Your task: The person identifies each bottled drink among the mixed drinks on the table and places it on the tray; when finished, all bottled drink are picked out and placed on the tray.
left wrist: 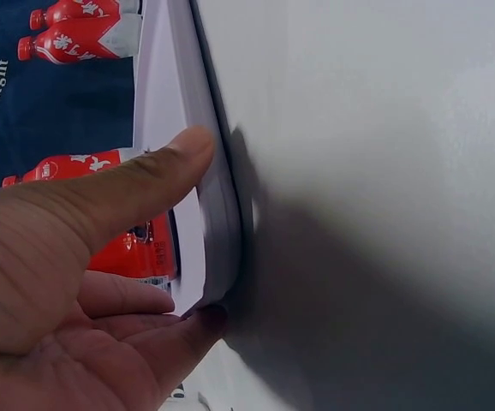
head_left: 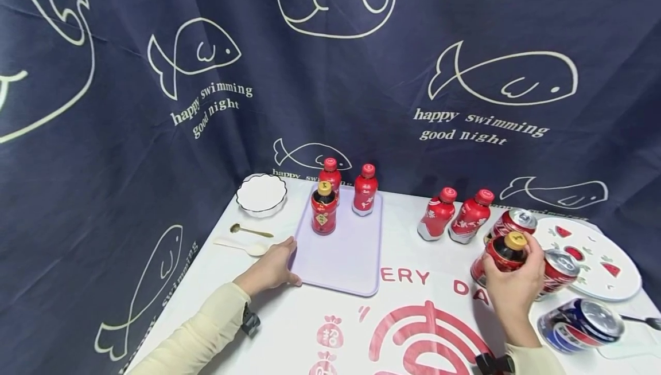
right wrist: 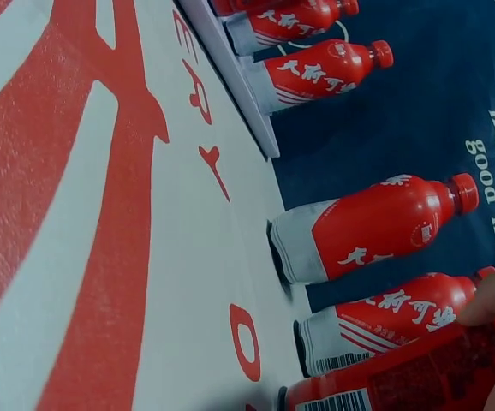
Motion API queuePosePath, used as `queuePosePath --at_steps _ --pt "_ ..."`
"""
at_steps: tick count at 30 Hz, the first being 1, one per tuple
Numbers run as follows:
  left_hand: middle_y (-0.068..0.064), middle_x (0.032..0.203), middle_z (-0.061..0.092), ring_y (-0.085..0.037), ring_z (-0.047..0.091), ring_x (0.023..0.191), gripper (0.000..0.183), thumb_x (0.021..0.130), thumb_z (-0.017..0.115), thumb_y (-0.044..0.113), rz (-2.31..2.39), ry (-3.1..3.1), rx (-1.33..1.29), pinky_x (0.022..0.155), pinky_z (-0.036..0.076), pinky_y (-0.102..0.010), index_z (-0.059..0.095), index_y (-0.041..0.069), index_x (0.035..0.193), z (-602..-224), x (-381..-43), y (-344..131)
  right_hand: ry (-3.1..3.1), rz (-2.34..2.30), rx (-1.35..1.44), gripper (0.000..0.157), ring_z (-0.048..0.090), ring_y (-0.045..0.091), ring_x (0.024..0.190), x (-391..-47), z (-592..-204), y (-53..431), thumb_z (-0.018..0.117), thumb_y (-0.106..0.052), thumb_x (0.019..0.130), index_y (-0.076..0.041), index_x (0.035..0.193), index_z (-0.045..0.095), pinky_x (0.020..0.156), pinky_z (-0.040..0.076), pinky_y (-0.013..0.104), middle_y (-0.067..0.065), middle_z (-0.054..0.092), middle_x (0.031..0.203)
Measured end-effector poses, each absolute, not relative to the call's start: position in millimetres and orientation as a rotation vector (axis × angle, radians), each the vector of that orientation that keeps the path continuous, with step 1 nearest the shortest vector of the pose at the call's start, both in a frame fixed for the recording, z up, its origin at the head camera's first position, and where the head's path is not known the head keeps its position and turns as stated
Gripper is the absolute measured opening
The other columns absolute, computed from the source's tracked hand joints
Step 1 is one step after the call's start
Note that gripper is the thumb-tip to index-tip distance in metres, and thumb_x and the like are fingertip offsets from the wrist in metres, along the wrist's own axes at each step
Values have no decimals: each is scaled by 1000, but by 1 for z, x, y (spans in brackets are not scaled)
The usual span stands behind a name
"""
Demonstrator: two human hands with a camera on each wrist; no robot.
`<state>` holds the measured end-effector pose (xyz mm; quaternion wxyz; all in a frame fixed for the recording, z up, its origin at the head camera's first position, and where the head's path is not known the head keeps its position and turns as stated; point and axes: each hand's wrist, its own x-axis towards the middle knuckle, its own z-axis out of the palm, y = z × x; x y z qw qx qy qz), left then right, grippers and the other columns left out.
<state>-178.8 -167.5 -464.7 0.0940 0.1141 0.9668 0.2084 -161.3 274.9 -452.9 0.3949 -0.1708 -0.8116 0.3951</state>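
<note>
1. Table point(head_left: 397, 231): white-topped, red lettering point(head_left: 405, 275) "ERY DA".
2. Left hand point(head_left: 271, 268): fingers point(head_left: 287, 245) spread, touching lilac tray's point(head_left: 338, 260) corner.
3. Right hand point(head_left: 513, 289): fingers pinching gold-capped bottle point(head_left: 506, 256) beside cans point(head_left: 559, 272).
4. Red-capped bottles point(right wrist: 384, 321): labelled 天府可乐.
5. Navy curtain point(head_left: 361, 94): "happy swimming good night".

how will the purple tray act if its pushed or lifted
The tray is probably stiff: it looks flat and unbent. It's likely heavier toward the far end, where three bottles stand. Those tall, narrow bottles might tip if it jerks or tilts.
</note>
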Motion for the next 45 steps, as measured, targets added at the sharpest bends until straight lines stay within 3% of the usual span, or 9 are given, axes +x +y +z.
queuePosePath --at_steps 4,7,13,17,22,27,32,37,45 --pt "-25 142 33 -41 36 127 98 54 86 31 624 2861 351 107 29 -45 41 -11 131 -464 -181 -166 -2066 992 -420 75 49 28 113 -159 -452 273 76 -5 65 -24 132 46 98 34 34 13 55 120" --pt "-25 142 33 -41 36 127 98 54 85 31 626 2856 357 107 29 -45 41 -11 131 -465 -181 -165 -2067 977 -382 75 52 25 109 -158 -451 269 78 -4 63 -22 130 49 93 36 25 11 58 118" --pt "-26 142 33 -42 37 126 98 54 85 30 629 2858 368 107 30 -46 41 -11 131 -465 -180 -165 -2100 1066 -252 78 50 -5 99 -160 -442 250 80 -1 62 -22 130 50 80 38 5 7 61 113" --pt "-28 140 34 -42 37 126 97 54 86 29 632 2875 367 107 30 -45 41 -12 130 -462 -180 -168 -2127 1215 -61 79 50 -5 96 -167 -426 224 81 6 59 -16 129 51 79 42 7 8 60 111" --pt "-28 140 33 -42 37 126 97 54 86 30 631 2875 375 107 30 -45 41 -12 130 -461 -181 -169 -2200 1414 158 73 55 6 94 -178 -399 184 78 8 62 -6 128 49 78 46 11 13 59 111" --pt "-27 141 33 -42 37 125 98 54 86 29 637 2863 358 107 30 -45 41 -11 131 -463 -180 -167 -2295 1547 404 70 58 25 98 -201 -391 155 78 6 65 -4 127 47 81 53 31 15 59 113" --pt "-27 141 33 -42 38 126 98 54 86 30 632 2866 356 107 30 -45 42 -12 130 -462 -179 -166 -2324 1617 554 68 57 34 100 -227 -396 129 77 5 65 -4 126 47 79 52 48 19 58 114" --pt "-26 141 33 -41 37 126 97 54 86 29 631 2864 348 107 30 -45 42 -11 130 -462 -178 -166 -2335 1714 637 69 57 36 99 -246 -401 108 76 7 65 -5 126 47 76 51 51 19 58 114" --pt "-25 142 32 -41 36 127 97 55 85 31 629 2860 345 108 29 -45 41 -10 132 -464 -180 -167 -2353 1739 741 69 55 35 104 -259 -408 94 75 11 64 -2 126 47 87 47 52 19 58 116"
